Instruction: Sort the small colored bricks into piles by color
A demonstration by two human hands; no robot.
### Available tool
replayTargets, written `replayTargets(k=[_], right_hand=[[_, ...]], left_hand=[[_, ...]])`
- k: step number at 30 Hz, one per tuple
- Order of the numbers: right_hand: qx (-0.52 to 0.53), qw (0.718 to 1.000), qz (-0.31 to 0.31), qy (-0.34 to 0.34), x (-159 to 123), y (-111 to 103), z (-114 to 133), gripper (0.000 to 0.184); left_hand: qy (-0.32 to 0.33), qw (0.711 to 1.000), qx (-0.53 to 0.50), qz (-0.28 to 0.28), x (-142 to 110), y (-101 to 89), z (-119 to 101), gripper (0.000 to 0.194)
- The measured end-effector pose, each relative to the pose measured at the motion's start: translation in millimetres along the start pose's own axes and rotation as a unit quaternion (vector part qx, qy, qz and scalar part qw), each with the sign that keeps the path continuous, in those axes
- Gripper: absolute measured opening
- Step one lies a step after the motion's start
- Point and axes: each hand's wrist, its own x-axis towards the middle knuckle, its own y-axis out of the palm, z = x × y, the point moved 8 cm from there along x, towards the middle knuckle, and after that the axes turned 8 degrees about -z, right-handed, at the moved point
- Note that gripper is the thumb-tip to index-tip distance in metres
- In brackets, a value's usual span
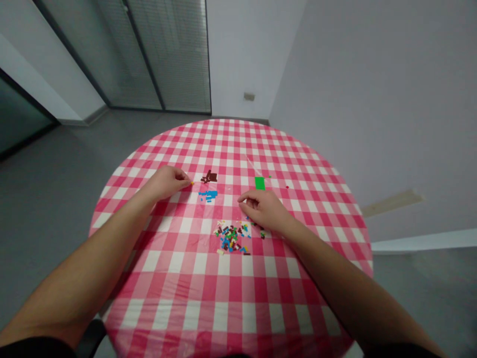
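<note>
Left hand (167, 182) reaches over the far left part of the bench, thumb and forefinger drawn together at a yellow piece (192, 183); whether they pinch it or only touch it, I cannot tell. Right hand (269, 211) is on the other side of the middle, fingers curled and thumb near the forefinger; I cannot tell whether anything sits between the tips.

Just right of the yellow piece lie brown pieces (213, 177), with blue pieces (211, 194) beside them on the near side. A mixed pile (231, 238) of small pieces in green, blue, brown, yellow, white and red spreads nearer the person, between the forearms, with a few strays under and beside the right wrist. Just beyond the right hand is a green plate (260, 182), a tiny green piece (270, 176) near its far right corner and a red piece (287, 187) farther right.

Pink-and-white checked cloth (208, 283) covers the round bench (167, 318). Behind stand a glass partition (182, 54) and a pale wall (372, 99).
</note>
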Motion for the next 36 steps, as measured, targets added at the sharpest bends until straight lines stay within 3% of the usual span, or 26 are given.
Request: replayTargets(k=[8, 14, 23, 36], right_hand=[[-0.013, 0.99, 0.114, -0.08, -6.7, 12.7, 16.6, 0.016], [-0.039, 0.98, 0.168, -0.095, -9.5, 13.9, 21.0, 0.018], [-0.042, 0.979, 0.181, -0.079, -11.4, 15.2, 20.3, 0.017], [-0.076, 0.976, 0.184, -0.092, -13.2, 17.9, 19.4, 0.017]], left_hand=[[0.006, 1.0, -0.018, 0.009, 0.2, 3.5, 0.2, 0.031], [0.014, 1.0, -0.011, 0.008, 1.5, 6.0, 1.9, 0.032], [0.031, 0.999, -0.016, 0.006, -2.6, 1.8, -8.8, 0.031], [0.034, 0.999, 0.018, 0.028, -0.6, 6.7, -3.8, 0.027]])
